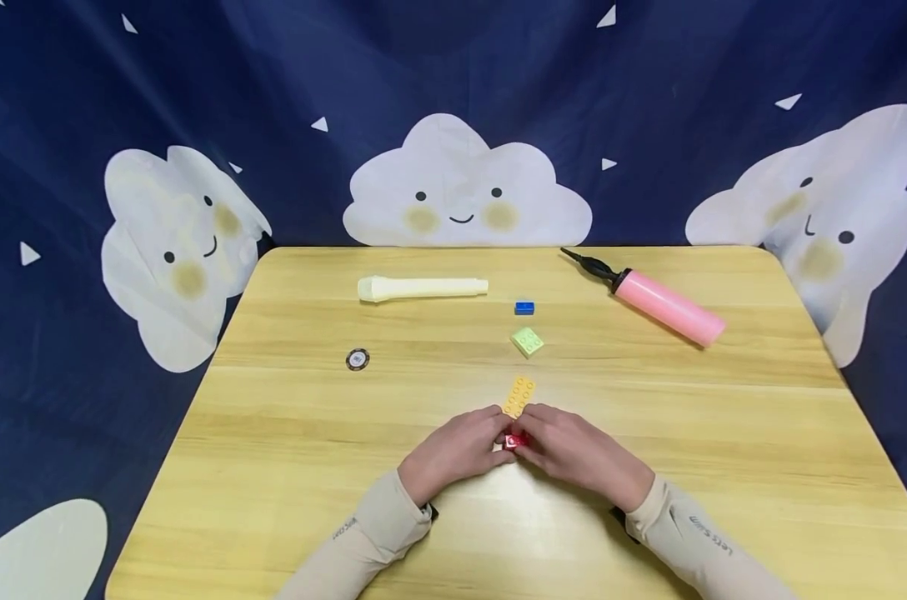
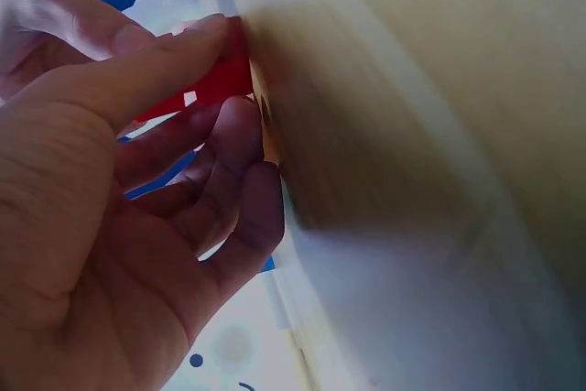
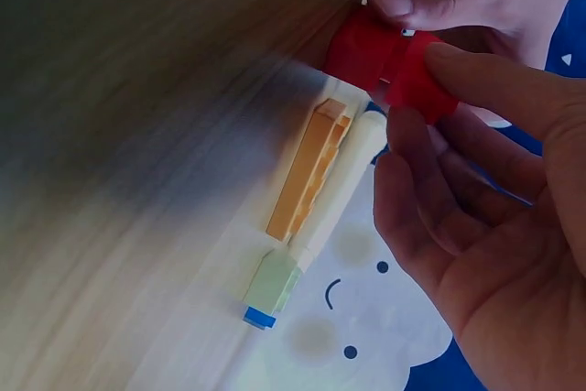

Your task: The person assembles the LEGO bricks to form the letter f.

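Close over the wooden table, my left hand [image 1: 457, 443] pinches a red toy brick [image 3: 359, 48] between thumb and fingers. My right hand [image 1: 579, 448] pinches a second red brick [image 3: 423, 78] right beside the first, with a narrow gap showing between them in the right wrist view. The left wrist view shows red [image 2: 227, 75] under the left thumb, partly covered by fingers. Just beyond both hands lies a long orange-yellow brick [image 1: 519, 395], studs up, its near end overlapped by the fingertips in the head view.
Farther back on the table [image 1: 273, 467] are a light green brick [image 1: 528, 342] and a small blue brick [image 1: 524, 308]. A white microphone-shaped stick [image 1: 427, 288] lies behind them. A round chip [image 1: 358, 359] is at left, a pink hand pump [image 1: 667, 306] with black nozzle at back right.
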`<action>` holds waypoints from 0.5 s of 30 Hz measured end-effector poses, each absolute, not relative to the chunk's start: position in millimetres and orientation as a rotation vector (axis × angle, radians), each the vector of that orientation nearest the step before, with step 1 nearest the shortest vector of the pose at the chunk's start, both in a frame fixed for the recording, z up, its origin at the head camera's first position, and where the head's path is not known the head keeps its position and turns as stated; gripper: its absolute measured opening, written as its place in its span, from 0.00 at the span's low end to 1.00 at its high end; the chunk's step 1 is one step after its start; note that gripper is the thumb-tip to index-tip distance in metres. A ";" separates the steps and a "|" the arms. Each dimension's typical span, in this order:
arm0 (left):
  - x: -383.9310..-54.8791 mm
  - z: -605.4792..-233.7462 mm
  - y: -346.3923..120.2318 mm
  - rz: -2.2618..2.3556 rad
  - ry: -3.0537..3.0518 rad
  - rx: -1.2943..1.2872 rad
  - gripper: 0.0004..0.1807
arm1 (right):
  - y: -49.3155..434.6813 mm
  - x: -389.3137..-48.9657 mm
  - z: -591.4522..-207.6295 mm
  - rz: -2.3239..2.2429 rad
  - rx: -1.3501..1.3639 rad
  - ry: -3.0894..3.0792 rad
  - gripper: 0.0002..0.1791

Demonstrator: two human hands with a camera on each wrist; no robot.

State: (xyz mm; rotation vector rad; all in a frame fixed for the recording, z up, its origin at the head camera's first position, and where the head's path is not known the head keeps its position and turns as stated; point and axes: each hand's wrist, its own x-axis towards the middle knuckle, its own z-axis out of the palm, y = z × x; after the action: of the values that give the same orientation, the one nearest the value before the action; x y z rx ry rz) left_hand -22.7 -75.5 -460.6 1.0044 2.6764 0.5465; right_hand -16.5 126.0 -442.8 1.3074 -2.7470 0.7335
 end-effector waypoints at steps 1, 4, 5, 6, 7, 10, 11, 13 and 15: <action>-22.4 -461.2 -75.6 0.551 2.677 1.002 0.12 | 125.3 -16.2 -443.2 0.719 1.304 -2.750 0.07; -21.8 -462.0 -76.2 0.563 2.677 0.998 0.11 | 124.0 -16.1 -443.4 0.677 1.297 -2.753 0.07; -21.9 -462.4 -76.3 0.566 2.679 0.998 0.11 | 123.9 -16.2 -443.3 0.665 1.292 -2.754 0.07; -22.1 -462.8 -76.5 0.566 2.682 0.999 0.11 | 123.7 -16.3 -443.2 0.658 1.288 -2.752 0.07; -22.4 -462.9 -76.7 0.569 2.684 0.999 0.10 | 123.5 -16.5 -443.1 0.651 1.284 -2.753 0.07; -23.1 -463.1 -77.1 0.569 2.693 1.001 0.09 | 123.2 -16.9 -442.6 0.631 1.275 -2.755 0.08; -23.4 -463.1 -77.2 0.566 2.695 1.006 0.09 | 123.0 -16.9 -442.6 0.629 1.272 -2.760 0.08; -23.6 -462.8 -77.3 0.564 2.697 1.013 0.09 | 122.6 -16.8 -442.1 0.625 1.273 -2.768 0.08; -23.8 -462.6 -77.4 0.563 2.699 1.022 0.08 | 122.1 -16.7 -442.1 0.628 1.277 -2.777 0.08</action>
State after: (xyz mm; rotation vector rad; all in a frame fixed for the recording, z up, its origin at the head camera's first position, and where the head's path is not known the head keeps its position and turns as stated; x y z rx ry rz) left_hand -23.8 -77.4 -462.6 1.0223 2.6987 0.5627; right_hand -16.7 122.1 -442.1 1.2771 -2.7773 0.6279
